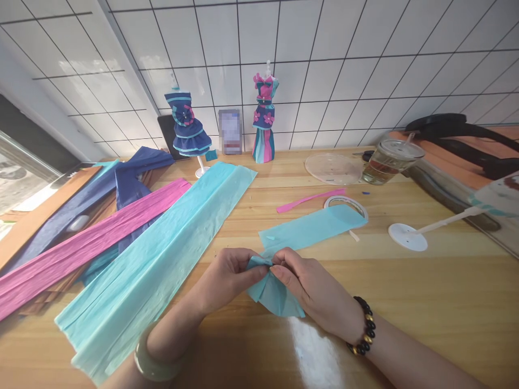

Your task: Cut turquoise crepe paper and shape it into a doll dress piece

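Both hands meet low in the middle of the view, over the wooden table. My left hand (229, 278) pinches the gathered top of a light blue piece of crepe paper (279, 300), thumb and fingers closed. From the other side my right hand (310, 286) pinches the same gathered edge, its fingertips almost touching the left thumb. Below the pinch the paper fans out in pleats. Just beyond the hands lies a flat light blue crepe strip (314, 224), partly over a roll of tape (351, 202).
Long light blue (162, 259) and pink crepe sheets (101, 237) cover the left side. At the back stand two small dress forms in paper dresses, one ruffled (188, 127), one striped (264, 121), with a phone (230, 132) between. A drink cup (391, 159) and white stand (407, 237) are right.
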Tool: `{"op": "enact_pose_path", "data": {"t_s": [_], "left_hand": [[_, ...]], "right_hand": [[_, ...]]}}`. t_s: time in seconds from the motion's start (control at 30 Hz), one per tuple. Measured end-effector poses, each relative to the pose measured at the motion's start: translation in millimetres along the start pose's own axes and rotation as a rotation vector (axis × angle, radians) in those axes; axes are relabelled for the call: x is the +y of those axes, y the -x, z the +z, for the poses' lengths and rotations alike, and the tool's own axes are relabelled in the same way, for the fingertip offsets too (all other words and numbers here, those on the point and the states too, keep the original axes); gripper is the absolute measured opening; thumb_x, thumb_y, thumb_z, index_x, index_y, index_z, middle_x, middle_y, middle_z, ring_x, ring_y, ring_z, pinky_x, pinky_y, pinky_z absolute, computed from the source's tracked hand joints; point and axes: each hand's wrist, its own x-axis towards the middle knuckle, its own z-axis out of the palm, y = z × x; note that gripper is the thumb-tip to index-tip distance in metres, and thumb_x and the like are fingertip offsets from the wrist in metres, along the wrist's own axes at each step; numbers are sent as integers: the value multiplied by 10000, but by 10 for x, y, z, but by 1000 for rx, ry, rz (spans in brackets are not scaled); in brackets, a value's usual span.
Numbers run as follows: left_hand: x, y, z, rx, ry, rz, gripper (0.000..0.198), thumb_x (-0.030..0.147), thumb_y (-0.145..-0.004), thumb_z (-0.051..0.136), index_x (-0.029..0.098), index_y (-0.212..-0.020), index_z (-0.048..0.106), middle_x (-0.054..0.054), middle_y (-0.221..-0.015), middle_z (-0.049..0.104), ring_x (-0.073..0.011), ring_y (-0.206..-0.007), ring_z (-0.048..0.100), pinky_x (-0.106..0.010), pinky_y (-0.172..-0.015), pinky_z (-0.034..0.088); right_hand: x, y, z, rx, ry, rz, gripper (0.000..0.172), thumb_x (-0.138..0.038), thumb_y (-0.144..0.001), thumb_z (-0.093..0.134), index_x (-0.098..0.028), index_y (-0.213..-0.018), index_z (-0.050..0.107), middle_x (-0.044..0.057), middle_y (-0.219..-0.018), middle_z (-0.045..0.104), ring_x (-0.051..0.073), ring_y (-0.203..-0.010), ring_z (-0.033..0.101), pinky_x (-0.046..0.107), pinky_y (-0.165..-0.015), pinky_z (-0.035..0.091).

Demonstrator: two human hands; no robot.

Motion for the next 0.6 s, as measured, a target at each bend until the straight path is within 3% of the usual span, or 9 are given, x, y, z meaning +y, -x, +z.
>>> {"op": "enact_pose_path", "data": {"t_s": [0.6], "left_hand": [[30,5,29,21,-42,-19,223,301,-794,579,107,-694,620,13,-578,499,-95,-561,442,-224,-517,349]], "right_hand": [[30,-5,12,27,110,-22,227,-404,-932,298,-235,-862,433,-52,-626,547,127,-547,491,236,-493,281]]}}
